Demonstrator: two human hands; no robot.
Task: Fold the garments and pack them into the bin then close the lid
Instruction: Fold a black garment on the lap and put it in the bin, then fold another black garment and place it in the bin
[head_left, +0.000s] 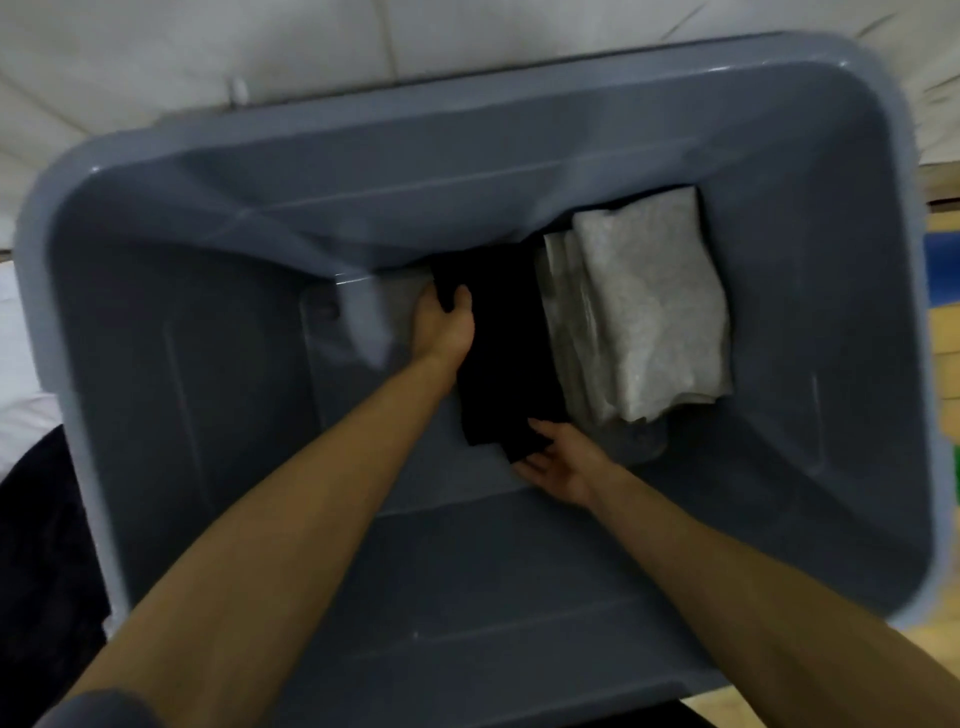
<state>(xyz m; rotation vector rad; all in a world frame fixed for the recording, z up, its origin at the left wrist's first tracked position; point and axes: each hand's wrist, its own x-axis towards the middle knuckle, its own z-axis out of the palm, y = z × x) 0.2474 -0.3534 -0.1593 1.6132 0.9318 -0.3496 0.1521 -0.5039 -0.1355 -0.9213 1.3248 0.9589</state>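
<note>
I am looking straight down into one deep grey bin (171, 364), both bare forearms reaching to its floor. My left hand (445, 325) grips the far end of a folded black garment (506, 343), thumb curled over the cloth. My right hand (563, 462) lies with fingers straight and spread under the garment's near corner, supporting it. The black garment sits near the middle of the floor, touching a folded light grey garment (654, 312) that lies to its right against the far wall.

I judge packing partly done: two garments are inside, one being settled. A dark shape (36, 545) outside the bin at near left may be more clothing; I cannot tell. No lid shows, so closing remains.
</note>
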